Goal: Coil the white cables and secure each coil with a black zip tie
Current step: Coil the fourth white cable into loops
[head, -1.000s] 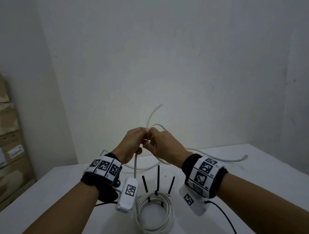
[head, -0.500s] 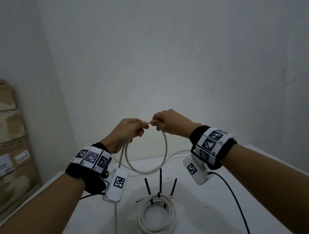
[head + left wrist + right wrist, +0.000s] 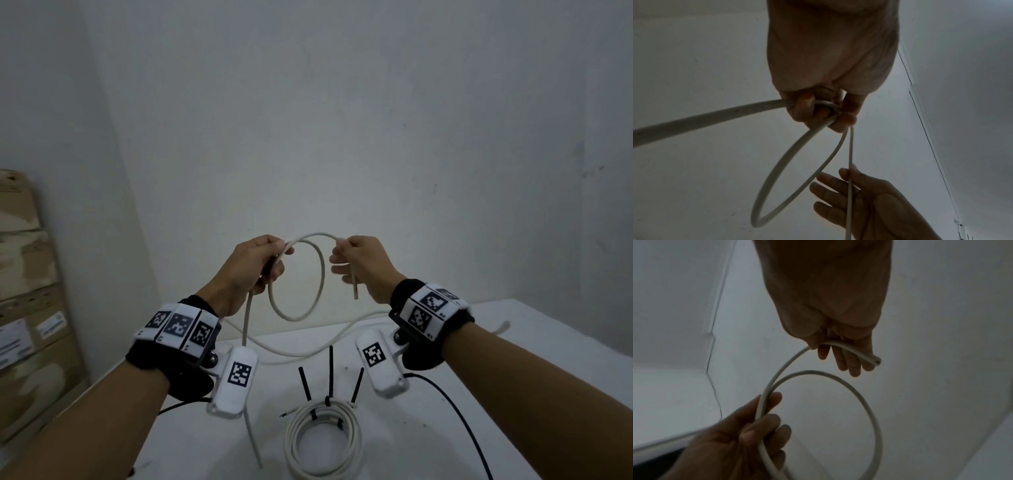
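No readable brand or writing is seen; only black-and-white square code markers are carried on the two wristbands and on the two white camera housings below the wrists, and the labels on the cardboard boxes (image 3: 24,308) far off to the left of the left hand are too blurred to be read.

Nearest, below and between the two hands, one finished coil (image 3: 323,442) of white cable is seen lying on the white table (image 3: 513,394), bound by three black zip ties (image 3: 330,373) whose tails stick up and away. Two white cables are thus counted: this coiled one and the loose white cable (image 3: 296,318) being worked.

Above the table, the left hand (image 3: 251,270) is closed around the loose cable, the crossing of a single hanging loop being pinched between thumb and fingers; from under this hand one strand is seen dropping toward the table. The right hand (image 3: 363,267) is held just beside it, apart from it, with the cable's cut end gripped in its curled fingers and a short stub pointing down below the fist. An arc of cable bridges the two hands. Beyond the hands, the rest of the cable is trailed across the table to the right.

Compared with half a second ago, the hands are found drawn apart, where their fingertips were nearly touching, and the loop hangs smaller.
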Tool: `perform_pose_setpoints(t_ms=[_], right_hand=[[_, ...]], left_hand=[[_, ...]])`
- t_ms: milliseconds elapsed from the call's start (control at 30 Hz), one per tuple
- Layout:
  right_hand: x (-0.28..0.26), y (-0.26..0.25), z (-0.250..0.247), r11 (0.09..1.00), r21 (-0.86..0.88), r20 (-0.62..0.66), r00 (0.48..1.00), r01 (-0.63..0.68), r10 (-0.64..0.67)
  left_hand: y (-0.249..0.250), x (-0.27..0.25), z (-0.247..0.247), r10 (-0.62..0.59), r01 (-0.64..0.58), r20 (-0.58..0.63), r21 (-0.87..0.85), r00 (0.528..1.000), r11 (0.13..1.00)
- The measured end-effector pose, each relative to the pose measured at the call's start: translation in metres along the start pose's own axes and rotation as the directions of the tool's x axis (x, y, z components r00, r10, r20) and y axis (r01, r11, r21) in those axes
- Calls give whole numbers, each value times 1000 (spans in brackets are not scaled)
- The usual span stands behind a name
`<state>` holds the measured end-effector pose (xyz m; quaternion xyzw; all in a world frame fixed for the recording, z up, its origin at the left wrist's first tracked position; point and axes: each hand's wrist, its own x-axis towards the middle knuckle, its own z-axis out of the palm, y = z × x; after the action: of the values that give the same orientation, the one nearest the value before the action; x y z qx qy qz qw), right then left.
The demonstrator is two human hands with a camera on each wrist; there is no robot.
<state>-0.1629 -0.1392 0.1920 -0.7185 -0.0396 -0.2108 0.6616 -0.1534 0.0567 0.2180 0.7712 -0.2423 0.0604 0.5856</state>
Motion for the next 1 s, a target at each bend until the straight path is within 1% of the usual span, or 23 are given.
perform_pose_setpoints(t_ms=[67,167,267,333,367,400,467,533,600,633,700,767,867,933,1000], right_hand=[[-2,2,6,989,118,43,996,-85,81],[-2,6,10,949,260,92,983,-177,158],[-3,9,11,900,358,160,966,-249,204],[-5,10,13,849,448,214,955,-281,203],[-7,9,15,819,499,217,956,-284,199],[-7,9,17,804,529,203,960,-272,192],[-6,9,20,840,497,150,975,-216,162],[-4,8,22,888,428,113,985,-166,129],[-4,6,26,910,387,85,988,-149,126],[-3,4,28,917,373,65,990,-140,125],[-4,2,31,930,349,29,994,-113,110],[-5,0,30,936,343,24,997,-78,74],[-10,1,28,931,365,98,995,-23,-14],[-13,4,28,924,382,150,987,-10,-51],[-15,9,28,910,413,192,980,-25,-60]], left_hand=[[0,-1,1,3,-2,21,-40,1000,999],[1,-3,-1,3,-2,15,-91,1000,996],[2,-4,-4,-8,6,-16,-104,1000,995],[0,-4,-5,-11,6,-40,-124,999,992],[0,-4,-6,-6,0,-52,-126,999,992],[0,-5,-7,1,-8,-58,-118,998,993],[-2,-7,-9,4,-9,-48,-101,999,995],[-3,-9,-10,-30,29,-6,-119,1000,993],[-4,-9,-10,-77,81,43,-115,996,990],[-3,-8,-8,-95,100,63,-86,994,991],[-1,-7,-5,-97,98,77,-6,992,995],[0,-3,-3,-79,79,24,11,997,997],[-3,6,-3,-59,46,-102,-130,993,990],[-4,9,-3,-70,35,-157,-215,985,976],[-4,10,-1,-85,34,-193,-254,978,967]])
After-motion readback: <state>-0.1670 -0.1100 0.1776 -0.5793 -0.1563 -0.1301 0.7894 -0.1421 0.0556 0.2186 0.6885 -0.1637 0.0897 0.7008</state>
